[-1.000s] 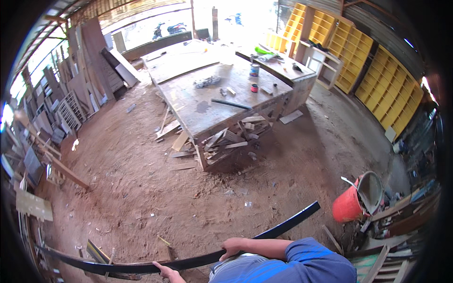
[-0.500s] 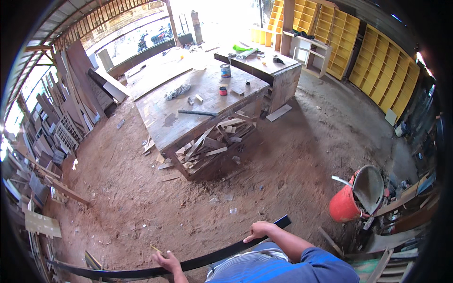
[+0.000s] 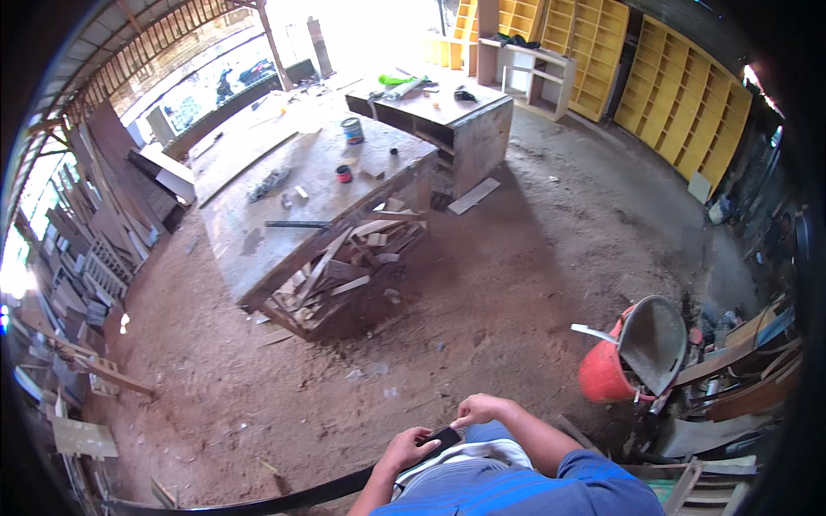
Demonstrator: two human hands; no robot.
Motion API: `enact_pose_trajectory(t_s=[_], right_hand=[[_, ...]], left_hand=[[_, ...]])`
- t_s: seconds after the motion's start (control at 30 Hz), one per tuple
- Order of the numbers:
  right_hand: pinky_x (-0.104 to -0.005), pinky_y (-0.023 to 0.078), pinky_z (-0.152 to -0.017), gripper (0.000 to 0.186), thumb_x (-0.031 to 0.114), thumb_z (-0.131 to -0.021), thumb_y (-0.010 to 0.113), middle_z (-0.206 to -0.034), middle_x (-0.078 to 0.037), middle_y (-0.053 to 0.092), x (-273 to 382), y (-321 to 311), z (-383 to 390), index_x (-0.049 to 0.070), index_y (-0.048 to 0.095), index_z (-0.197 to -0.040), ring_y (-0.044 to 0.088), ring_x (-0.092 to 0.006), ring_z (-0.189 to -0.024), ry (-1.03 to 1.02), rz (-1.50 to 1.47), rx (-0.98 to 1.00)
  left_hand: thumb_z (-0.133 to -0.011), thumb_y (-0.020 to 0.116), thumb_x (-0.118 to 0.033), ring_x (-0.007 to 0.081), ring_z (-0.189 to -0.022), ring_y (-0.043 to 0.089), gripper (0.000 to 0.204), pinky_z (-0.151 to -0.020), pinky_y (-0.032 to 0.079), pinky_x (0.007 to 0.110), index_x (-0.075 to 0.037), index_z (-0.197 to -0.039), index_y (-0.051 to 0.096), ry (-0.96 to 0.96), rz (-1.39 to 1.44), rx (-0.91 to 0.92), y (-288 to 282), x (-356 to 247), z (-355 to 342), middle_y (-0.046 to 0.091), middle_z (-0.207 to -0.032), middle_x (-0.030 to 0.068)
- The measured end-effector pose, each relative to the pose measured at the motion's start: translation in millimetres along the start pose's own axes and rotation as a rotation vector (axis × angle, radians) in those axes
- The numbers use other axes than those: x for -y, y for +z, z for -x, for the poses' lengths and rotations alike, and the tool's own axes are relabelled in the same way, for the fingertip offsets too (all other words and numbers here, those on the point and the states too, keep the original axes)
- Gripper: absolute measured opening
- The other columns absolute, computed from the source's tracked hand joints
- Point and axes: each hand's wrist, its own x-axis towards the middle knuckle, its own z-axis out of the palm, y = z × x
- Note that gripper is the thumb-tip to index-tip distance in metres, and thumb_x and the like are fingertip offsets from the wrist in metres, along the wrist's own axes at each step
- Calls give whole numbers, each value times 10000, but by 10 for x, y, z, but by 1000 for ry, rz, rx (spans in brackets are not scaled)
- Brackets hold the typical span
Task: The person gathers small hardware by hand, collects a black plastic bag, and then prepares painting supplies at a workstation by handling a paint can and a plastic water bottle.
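1. While holding the black strip (image 3: 331, 488) near its end with the left grip (image 3: 409, 447), showing the thumb on top: closed, close to the body, towards six o'clock of the view.

2. At one o'clock from there, right grip (image 3: 477, 410): narrow, fingertips at the same strip end. Cannot tell whether pinching or merely touching.

3. From both grips, running towards between eight and nine o'clock, low above the dirt floor (image 3: 482, 344), then fading into the dark rim. Cannot tell what bears the far end.

4. Likely to sag or twist if held at this end only, given such length; likely to slip out if loosened on both sides at once.

5. Could catch on the wood piece (image 3: 162, 493) at half past eight if swung low. Could also snag the shirt (image 3: 516, 492), lying so near the strip end.

6. Possibly rough on bare fingers if slid through quickly; edge too small to judge.

7. At two o'clock, red bucket (image 3: 601, 376), seemingly tilted: might be knocked by a wide clockwise swing.

8. At eleven o'clock, well apart: desk (image 3: 237, 245), carrying a blue can (image 3: 352, 131) and a red tin (image 3: 344, 174). Might be struck only by a strip turned far round.
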Motion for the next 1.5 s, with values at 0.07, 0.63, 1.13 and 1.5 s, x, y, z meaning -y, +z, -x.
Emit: enact_pose_trajectory(t_s=[0.07, 0.63, 1.13, 1.5], right_hand=[[-396, 542, -878, 577, 583, -866, 688, -1076, -155, 739, -217, -51, 76, 52, 732, -1088, 699, -309, -1017, -36, -71, -81], [-363, 567, -788, 275, 329, -861, 738, -938, -95, 755, -2033, -2893, 24, 98, 759, -1008, 719, -214, -865, -129, -144, -368], [-311, 558, -679, 336, 360, -860, 792, -812, -50, 731, -4493, -5140, -222, 39, 738, -946, 674, -117, -700, 369, -565, -583], [-285, 533, -564, 286, 276, -893, 779, -822, -64, 699, -5979, -6660, -206, 27, 675, -988, 660, -121, -647, 635, -1403, -927]], left_hand=[[-848, 748, -487, 274, -1045, 699, 582, -931, 539, 379, -48, -1223, 674, 7, -40, -15, 113, -29, -201, 723, -1125, 164], [-814, 721, -604, 273, -876, 712, 588, -821, 551, 369, -53, -1015, 767, -465, -64, -195, 635, -411, -1924, 746, -957, 139], [-821, 776, -402, 182, -802, 692, 425, -784, 549, 370, -23, -1013, 750, -864, -46, 123, 120, -1227, -5047, 740, -881, 105], [-868, 702, -388, 322, -1047, 688, 399, -904, 539, 417, -49, -1078, 703, 12, -337, -353, -2335, -5332, -10176, 728, -1065, 164]])
